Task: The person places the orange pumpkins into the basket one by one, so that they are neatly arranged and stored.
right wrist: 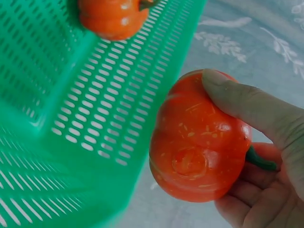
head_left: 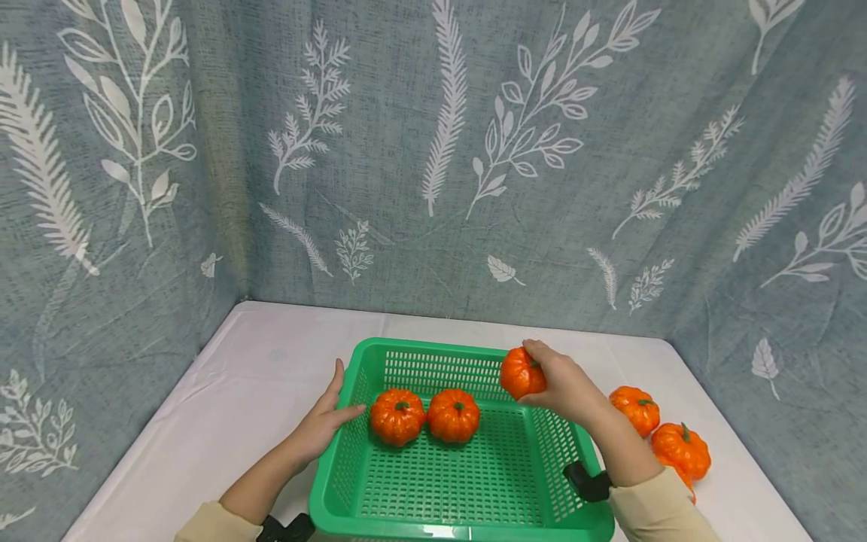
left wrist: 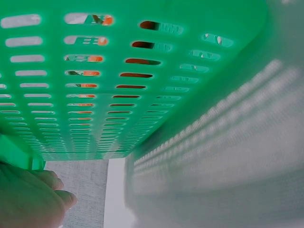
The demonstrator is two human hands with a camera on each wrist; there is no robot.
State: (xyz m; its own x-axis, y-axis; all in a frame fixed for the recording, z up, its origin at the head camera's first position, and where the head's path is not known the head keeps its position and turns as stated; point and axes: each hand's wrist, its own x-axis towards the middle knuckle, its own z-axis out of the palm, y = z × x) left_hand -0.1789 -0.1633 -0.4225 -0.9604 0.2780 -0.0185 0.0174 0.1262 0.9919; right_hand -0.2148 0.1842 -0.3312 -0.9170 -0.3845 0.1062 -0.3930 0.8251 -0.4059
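So the table (head_left: 267, 373) has a plain white cloth over it, kinda smooth with a few faint fold creases toward the back. Biggest thing on it is a green plastic basket (head_left: 433, 346), the rectangular kind with slots all over the walls, sitting flat around the middle and pretty close to the front. Off to the right of that there's a little bunch of orange stuff right on the cloth — one pumpkin (head_left: 635, 410) farther back, a second pumpkin (head_left: 682, 450) just beside it, plus some orange (head_left: 679, 476) below, mostly blocked from view.
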